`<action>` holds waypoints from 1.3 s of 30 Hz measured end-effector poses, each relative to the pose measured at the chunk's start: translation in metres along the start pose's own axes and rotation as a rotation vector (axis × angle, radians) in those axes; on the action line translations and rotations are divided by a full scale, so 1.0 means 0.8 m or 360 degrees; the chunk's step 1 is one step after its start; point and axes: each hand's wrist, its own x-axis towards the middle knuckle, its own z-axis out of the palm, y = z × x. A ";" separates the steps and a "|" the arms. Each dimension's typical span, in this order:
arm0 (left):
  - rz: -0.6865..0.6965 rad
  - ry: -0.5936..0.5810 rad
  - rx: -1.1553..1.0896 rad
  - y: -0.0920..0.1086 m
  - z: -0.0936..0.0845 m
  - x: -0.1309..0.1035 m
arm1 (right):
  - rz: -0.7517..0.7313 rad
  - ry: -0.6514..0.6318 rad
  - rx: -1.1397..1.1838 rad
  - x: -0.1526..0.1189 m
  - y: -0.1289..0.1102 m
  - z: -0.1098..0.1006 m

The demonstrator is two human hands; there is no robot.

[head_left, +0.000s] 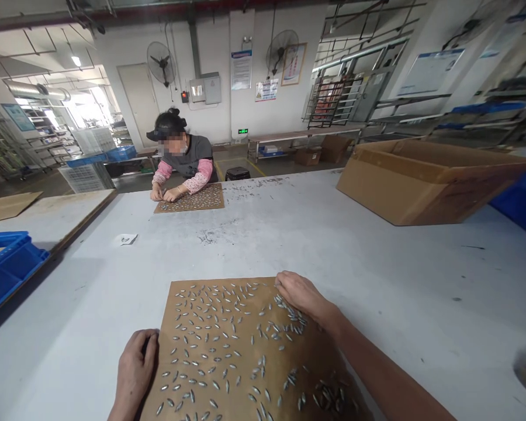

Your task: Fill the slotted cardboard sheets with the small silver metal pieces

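A brown cardboard sheet (241, 327) lies in front of me, covered with many small, silvery, spindle-shaped metal pieces (204, 327). The pieces are spread out singly on its left side and bunched in clumps towards the right and near end. My left hand (135, 362) is closed at the sheet's left edge, fingers curled and fingertips mostly hidden. At the far right corner, my right hand (302, 292) is closed on the sheet's edge, with a cluster of pieces (291, 313) just below it. Shadow from my right arm darkens the near right part.
Across the white table (377, 280), a person (186, 158) bends over a similar sheet (197, 199) of pieces. A large cardboard box (390, 187) stands at right, with a blue bin (521, 193) behind it. Left are a blue crate (9, 269) and a paper scrap (126, 240).
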 end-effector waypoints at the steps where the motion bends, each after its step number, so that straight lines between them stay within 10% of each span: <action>1: -0.0008 -0.0002 -0.0002 0.000 0.000 0.000 | 0.0054 0.0018 -0.0029 0.004 -0.005 0.001; 18: -0.0029 -0.0046 -0.0007 -0.005 0.002 0.000 | 0.0364 -0.0104 -0.0042 -0.012 0.006 -0.006; 39: -0.0049 -0.0051 0.0024 -0.006 0.002 0.000 | 0.0081 0.0011 -0.0123 0.001 -0.012 0.013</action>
